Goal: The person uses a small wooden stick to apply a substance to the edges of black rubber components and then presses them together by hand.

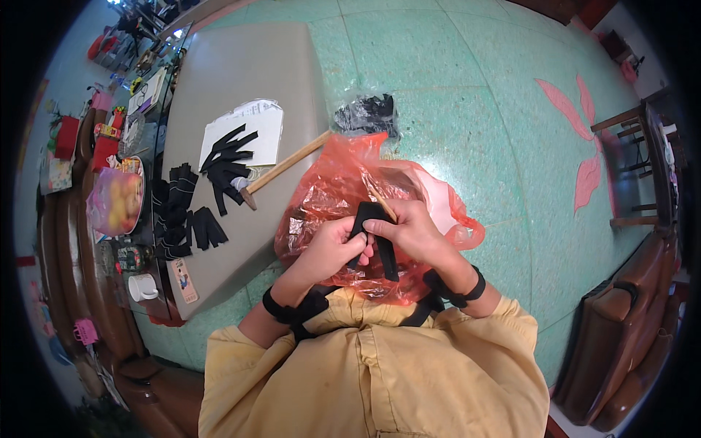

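Observation:
Over my lap, both hands hold a folded black fabric strip (385,257) whose ends hang down. My left hand (332,252) is closed, its fingers pinching the strip's left side. My right hand (410,230) is closed too, thumb pressed on the strip, and a thin wooden stick (380,201) sticks up between its fingers. A crumpled, see-through red plastic bag (314,197) lies beneath and around my hands. What the fingertips hide of the strip I cannot make out.
On the grey table (241,66) at left lie several black strips (230,157), white paper (266,135) and a wooden-handled hammer (288,162). A white mug (142,287) and a fruit bag (117,201) stand beyond. A clear bag of black pieces (369,115) rests past the red bag.

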Available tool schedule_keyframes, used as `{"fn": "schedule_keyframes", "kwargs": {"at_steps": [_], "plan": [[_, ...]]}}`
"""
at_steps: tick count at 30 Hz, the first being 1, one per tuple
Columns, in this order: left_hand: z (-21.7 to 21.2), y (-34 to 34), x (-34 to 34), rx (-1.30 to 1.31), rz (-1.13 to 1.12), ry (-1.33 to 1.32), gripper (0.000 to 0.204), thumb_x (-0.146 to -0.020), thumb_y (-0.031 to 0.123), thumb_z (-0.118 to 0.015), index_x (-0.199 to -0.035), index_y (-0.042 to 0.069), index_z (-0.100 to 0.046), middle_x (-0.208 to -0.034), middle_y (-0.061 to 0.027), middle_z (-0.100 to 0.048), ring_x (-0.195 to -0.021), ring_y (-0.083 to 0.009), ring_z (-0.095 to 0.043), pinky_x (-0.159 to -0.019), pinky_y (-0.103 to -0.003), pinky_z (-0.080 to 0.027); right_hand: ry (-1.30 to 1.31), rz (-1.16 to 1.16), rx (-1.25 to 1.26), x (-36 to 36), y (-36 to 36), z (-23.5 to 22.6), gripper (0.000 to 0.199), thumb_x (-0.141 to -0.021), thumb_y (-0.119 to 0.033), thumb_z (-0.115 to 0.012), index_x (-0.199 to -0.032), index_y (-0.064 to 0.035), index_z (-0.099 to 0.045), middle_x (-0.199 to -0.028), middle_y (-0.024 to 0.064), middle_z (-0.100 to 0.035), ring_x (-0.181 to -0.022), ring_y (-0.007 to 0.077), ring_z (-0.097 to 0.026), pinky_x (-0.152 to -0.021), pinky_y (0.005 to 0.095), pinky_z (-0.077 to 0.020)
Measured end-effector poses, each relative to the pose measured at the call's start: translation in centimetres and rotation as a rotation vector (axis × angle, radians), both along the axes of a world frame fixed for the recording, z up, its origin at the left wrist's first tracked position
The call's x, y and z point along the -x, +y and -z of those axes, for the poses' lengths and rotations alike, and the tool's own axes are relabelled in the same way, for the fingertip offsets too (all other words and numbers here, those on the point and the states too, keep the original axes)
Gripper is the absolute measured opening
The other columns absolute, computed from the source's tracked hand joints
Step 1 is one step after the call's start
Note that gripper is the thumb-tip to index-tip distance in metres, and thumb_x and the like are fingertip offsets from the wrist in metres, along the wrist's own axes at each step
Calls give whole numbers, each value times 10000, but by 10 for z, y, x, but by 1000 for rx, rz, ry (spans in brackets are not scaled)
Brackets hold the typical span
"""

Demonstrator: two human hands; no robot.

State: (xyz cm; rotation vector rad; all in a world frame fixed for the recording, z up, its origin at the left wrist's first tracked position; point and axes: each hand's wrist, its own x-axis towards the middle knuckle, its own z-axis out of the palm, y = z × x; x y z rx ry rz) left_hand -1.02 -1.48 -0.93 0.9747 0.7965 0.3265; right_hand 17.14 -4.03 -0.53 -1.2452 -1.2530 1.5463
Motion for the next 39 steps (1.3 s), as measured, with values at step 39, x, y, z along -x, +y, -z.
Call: {"fn": "schedule_keyframes", "kwargs": {"at_steps": [39], "plan": [[15, -16, -24, -434, -487, -53, 64, -872, 23, -569, -906, 12, -516, -789, -68, -600, -684, -90, -558, -616, -206, -454, 70, 322, -72, 5, -3, 24, 130, -849, -127, -606, -848, 3, -604, -704, -9, -583, -631, 47, -511, -544, 216, -425]]}}
